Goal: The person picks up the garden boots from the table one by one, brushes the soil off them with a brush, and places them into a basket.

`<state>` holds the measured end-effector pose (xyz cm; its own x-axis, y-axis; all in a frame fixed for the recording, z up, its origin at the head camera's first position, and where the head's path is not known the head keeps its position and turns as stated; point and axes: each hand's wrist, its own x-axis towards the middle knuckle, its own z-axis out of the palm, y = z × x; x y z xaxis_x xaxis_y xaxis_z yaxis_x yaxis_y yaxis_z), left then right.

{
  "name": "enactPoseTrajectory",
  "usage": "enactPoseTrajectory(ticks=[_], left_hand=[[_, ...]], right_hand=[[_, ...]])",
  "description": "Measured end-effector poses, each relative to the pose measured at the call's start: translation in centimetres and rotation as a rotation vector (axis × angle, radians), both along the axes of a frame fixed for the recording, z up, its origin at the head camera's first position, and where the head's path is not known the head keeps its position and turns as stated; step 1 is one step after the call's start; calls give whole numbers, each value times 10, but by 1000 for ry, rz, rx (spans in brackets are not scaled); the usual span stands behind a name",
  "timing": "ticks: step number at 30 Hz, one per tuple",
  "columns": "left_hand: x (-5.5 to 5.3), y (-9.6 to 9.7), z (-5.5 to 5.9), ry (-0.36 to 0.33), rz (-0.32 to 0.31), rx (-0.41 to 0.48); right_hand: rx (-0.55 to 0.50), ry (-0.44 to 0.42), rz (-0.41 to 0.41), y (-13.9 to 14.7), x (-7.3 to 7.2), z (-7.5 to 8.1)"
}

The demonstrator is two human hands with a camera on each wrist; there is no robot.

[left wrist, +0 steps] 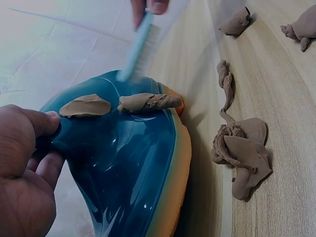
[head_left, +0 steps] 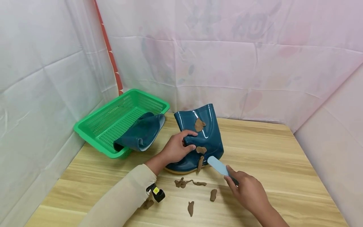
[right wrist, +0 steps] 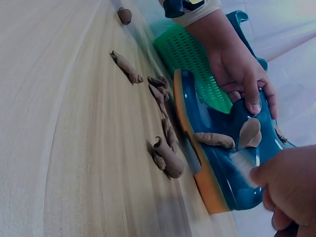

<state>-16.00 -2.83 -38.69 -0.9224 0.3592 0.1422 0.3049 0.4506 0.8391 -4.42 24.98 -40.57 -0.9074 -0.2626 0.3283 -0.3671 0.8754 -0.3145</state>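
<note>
A dark blue rubber boot (head_left: 211,138) with a tan sole lies tilted on the table, toe to the left. My left hand (head_left: 178,146) grips it at the ankle, thumb and fingers pinching the rubber in the left wrist view. Brown clay-like lumps stick to the boot: one on the shaft (head_left: 199,125), one near the ankle (left wrist: 85,105), and a rolled strip (left wrist: 149,101) by the sole edge. In my right hand (head_left: 249,190) is a light blue brush (head_left: 217,165) with pale bristles (right wrist: 243,167), its head at the boot's heel beside the strip.
A green plastic basket (head_left: 97,118) stands at the back left. Another blue rubber boot (head_left: 144,130) lies over its near rim. Several brown lumps (head_left: 191,208) are scattered on the wooden table (head_left: 261,151) in front of the boot. White sheets (head_left: 215,63) hang behind and beside the table.
</note>
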Motion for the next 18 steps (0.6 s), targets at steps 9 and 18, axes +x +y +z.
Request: enactPoseTrajectory(ticks=[9,18], left_hand=[[2,-1,-1,-10,-12,19],[2,-3,-3,2,-32,34]], right_hand=[[-15,-8,101,-22,-11,-3],[8,-54,5,-12,-9,-9]])
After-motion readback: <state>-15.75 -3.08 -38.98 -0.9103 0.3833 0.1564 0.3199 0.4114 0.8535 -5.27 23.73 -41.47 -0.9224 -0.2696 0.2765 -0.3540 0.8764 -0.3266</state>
